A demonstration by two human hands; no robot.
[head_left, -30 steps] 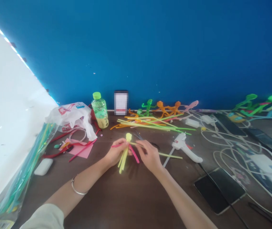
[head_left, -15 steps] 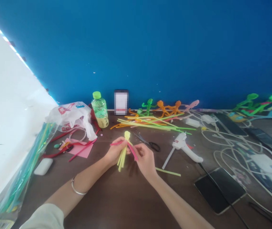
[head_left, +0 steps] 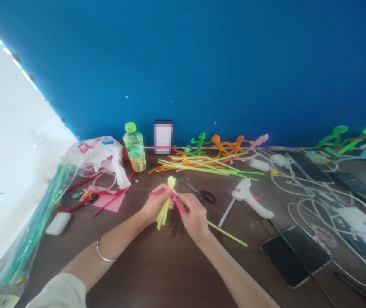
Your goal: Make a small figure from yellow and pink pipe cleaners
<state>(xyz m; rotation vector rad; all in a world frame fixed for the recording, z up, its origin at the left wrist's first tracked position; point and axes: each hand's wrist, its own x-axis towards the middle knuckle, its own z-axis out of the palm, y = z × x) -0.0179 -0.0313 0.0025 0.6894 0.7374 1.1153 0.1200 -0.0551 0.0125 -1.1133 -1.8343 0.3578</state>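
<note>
My left hand (head_left: 157,203) is closed around a bundle of pale-yellow pipe cleaners (head_left: 162,214), which has a knobbly lump at its top and loose ends hanging down. Across the bundle runs a pink pipe cleaner (head_left: 179,204), one end poking out left past my left thumb. My right hand (head_left: 194,216) pinches the pink strands on the right side. Out from behind the right hand sticks another pale-yellow pipe cleaner (head_left: 229,235), slanting down to the right; its other end is hidden. Beyond my hands lie black-handled scissors (head_left: 206,196).
A white glue gun (head_left: 245,192) lies right, its cable crossing a dark tablet (head_left: 295,256). Loose pipe cleaners (head_left: 198,167) and bent figures (head_left: 220,145) line the back, beside a bottle (head_left: 134,149) and phone (head_left: 163,137). Left is a bag of pipe cleaners (head_left: 38,226).
My right fingers have shifted slightly over the pink strands. The yellow pipe cleaner behind that hand now slants more steeply, its far end lower and further right. My left hand stays in place.
</note>
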